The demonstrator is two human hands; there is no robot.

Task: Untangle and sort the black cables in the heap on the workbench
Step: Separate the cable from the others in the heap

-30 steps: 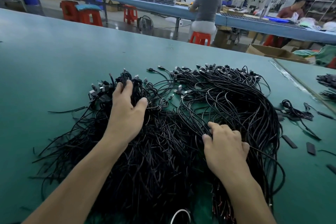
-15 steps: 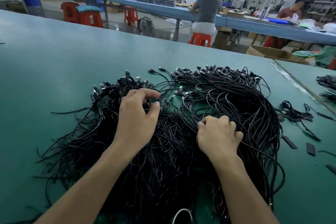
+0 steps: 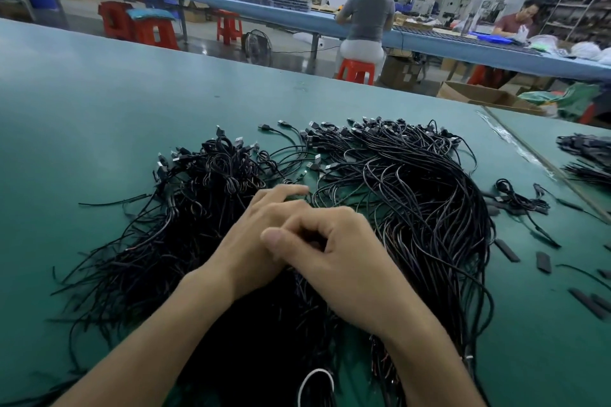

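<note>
A big heap of thin black cables lies on the green workbench (image 3: 132,102). Its left part (image 3: 211,182) is a tangled clump with plugs sticking out. Its right part (image 3: 413,182) is a curved bundle whose plugs (image 3: 380,129) point away from me. My left hand (image 3: 254,241) rests over the middle of the heap, fingers stretched forward onto the cables. My right hand (image 3: 344,261) lies partly over the left hand with fingers curled and thumb out. Whether a cable sits inside the curled fingers is hidden.
A small knotted cable (image 3: 515,198) and several short black sleeves (image 3: 506,249) lie to the right. More cable piles (image 3: 585,149) sit beyond a seam at the far right. A white loop (image 3: 314,380) shows near my wrists. Two people work at a far blue bench.
My left hand left the tangled clump and moved right to the heap's middle. My right hand rose from the right bundle and moved left, now overlapping the left hand.
</note>
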